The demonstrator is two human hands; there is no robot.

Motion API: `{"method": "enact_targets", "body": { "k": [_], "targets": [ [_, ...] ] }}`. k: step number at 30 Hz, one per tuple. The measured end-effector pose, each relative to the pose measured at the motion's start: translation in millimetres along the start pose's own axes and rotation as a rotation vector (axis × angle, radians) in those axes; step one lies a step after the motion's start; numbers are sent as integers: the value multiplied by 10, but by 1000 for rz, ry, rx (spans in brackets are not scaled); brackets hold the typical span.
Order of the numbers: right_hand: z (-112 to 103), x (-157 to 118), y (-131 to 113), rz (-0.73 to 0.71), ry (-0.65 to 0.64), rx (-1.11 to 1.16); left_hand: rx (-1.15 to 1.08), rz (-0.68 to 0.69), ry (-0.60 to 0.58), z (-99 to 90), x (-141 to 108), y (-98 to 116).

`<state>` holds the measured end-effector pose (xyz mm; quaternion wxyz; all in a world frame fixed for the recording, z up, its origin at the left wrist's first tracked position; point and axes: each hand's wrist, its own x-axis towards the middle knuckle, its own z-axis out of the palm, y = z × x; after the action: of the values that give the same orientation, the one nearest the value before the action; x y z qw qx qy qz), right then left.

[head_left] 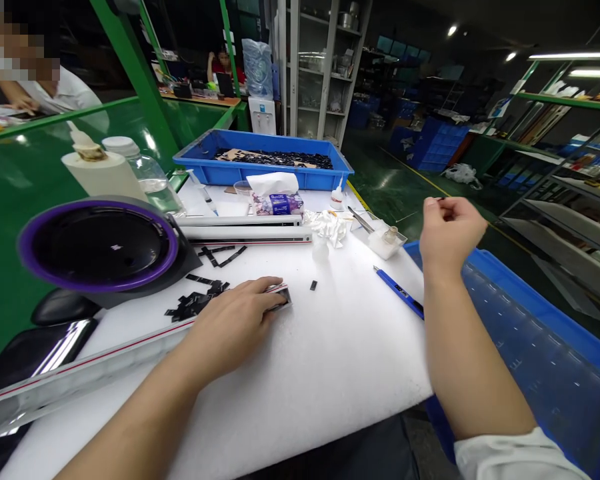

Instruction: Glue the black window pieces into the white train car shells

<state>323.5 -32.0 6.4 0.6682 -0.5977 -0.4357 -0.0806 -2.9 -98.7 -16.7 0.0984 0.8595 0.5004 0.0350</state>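
Observation:
My left hand point(230, 323) is closed around the end of a long, pale channel profile point(100, 363) with a red line along its edge. The profile runs back to the left across the white tabletop point(310, 387), its far part beyond the view. My right hand point(453, 230) is raised above the table's right edge, thumb and fingers pinched together. Something small and dark shows at its fingertips, too little to name. A small black piece point(313, 285) lies just beyond my left hand, and a heap of black strips point(195, 303) sits to its left.
A blue cutter point(400, 292) lies at the right. Two white profiles point(245, 235), a tissue box point(279, 202) and a blue tray point(275, 177) of black pieces stand behind. A round purple-rimmed device point(100, 247) is at left. Blue crates point(520, 333) stand beside the table.

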Motion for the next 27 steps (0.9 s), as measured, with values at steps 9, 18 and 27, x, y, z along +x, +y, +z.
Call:
{"method": "enact_targets", "body": {
  "k": [9, 18, 27],
  "targets": [
    [105, -1134, -648, 205, -848, 557, -23, 4, 22, -4, -12, 24],
    [145, -1255, -655, 210, -992, 486, -2, 7, 36, 10, -2, 32],
    [148, -1243, -663, 179, -996, 431, -17, 8, 37, 9, -9, 35]
  ]
}}
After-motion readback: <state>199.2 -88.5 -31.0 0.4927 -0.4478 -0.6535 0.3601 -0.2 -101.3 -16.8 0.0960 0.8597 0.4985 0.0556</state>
